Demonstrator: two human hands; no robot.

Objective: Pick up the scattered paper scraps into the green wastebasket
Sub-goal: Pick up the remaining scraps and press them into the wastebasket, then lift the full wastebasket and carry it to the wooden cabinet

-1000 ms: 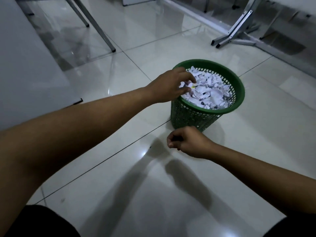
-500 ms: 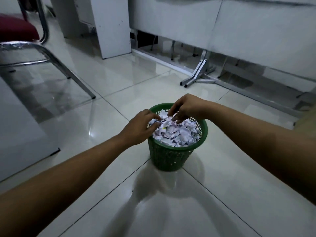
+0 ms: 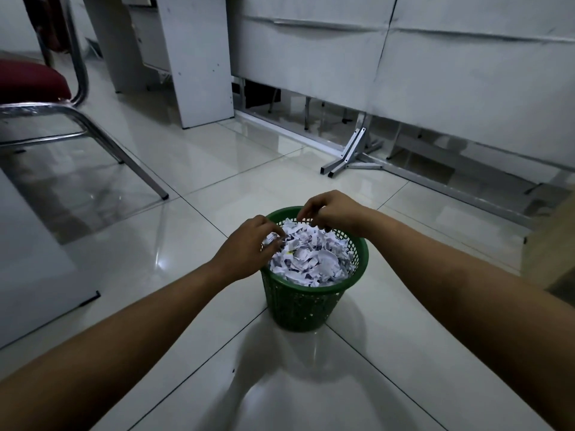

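both hands over bin (image 3: 314, 301) | right hand (image 3: 331, 213) newly up from floor, grip curled, contents unclear | left hand (image 3: 249, 248) pinching scraps (image 3: 311, 259) | floor (image 3: 217, 169) bare, nearly done

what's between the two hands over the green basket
In the head view, only the heap of torn white paper scraps in the green mesh plastic wastebasket shows between the left hand and right hand.
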